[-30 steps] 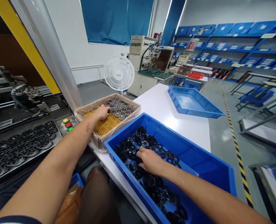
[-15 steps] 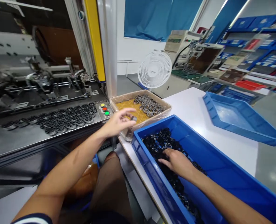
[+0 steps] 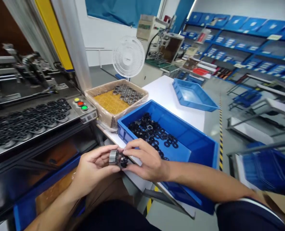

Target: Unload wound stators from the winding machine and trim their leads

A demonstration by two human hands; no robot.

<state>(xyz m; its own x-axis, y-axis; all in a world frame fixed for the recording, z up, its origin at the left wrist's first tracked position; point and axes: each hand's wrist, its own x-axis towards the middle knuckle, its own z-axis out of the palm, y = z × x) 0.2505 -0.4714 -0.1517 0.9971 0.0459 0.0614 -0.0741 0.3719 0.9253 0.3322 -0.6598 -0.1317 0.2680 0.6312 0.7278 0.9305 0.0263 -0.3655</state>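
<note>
Head view: two parts in hand, held between the hands at the near edge of the white worktop. Left hand: grip closed down to part width, thumb below and fingers above a silver ring. Ring is short, smooth-walled, metallic sheen, seen side-on, outer wall facing left. Right hand: grip pinched, fingertips on a black part, smaller, dark, uneven outline; fine detail too blurred to read. Parts sit face to face, just beside each other; can't tell if touching. Right of the hands: blue bin with loose black parts, some clearly ring-shaped. Far left of bin: plastic-lined carton, grey rings standing on yellow sheet.
</note>
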